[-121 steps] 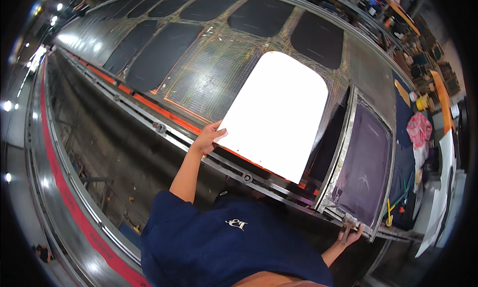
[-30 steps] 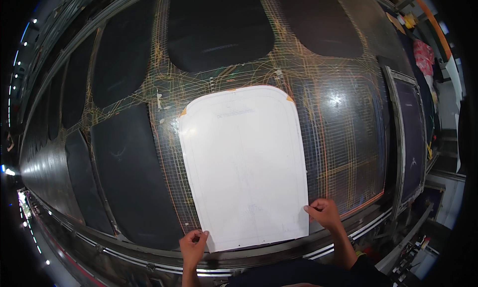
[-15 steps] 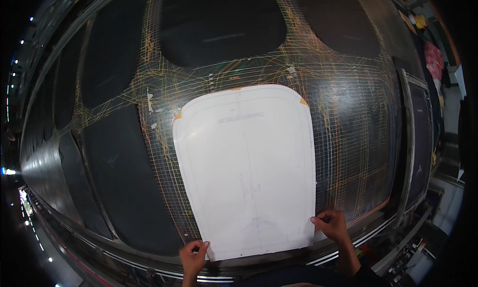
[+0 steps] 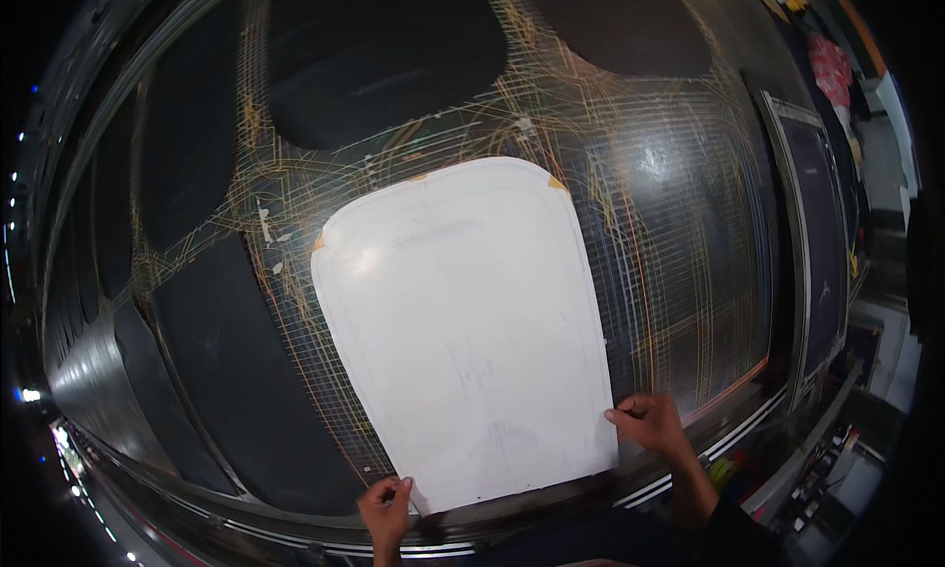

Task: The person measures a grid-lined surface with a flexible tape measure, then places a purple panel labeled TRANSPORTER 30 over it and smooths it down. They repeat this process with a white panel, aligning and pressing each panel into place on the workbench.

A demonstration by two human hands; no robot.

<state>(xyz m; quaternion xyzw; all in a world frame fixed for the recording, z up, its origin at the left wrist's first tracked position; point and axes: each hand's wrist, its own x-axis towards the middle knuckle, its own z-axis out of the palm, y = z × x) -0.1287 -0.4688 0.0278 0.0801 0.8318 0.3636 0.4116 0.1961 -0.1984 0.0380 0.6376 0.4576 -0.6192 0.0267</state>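
Note:
A large white sheet (image 4: pixel 463 331) with rounded far corners lies before me on a dark tabletop covered in coloured lines. Small orange patches mark its far edge, and faint drawn lines run inside its outline. My left hand (image 4: pixel 385 505) pinches the near left corner between thumb and fingers. Farther up the right edge, my right hand (image 4: pixel 648 424) grips the sheet between thumb and curled fingers. The sheet's near edge reaches the table's front rail.
Black flat panels (image 4: pixel 231 370) lie on the table to the left, and another black panel (image 4: pixel 394 55) lies beyond the sheet. A framed screen (image 4: pixel 813 232) stands along the right side. Metal rails (image 4: pixel 295 535) run along the near edge. Something red (image 4: pixel 829 67) sits at the far right.
The view has turned and shifted, so the table appears tilted and moved leftward. Both hands keep their hold on the sheet's edges; the sheet seems to stay in much the same place.

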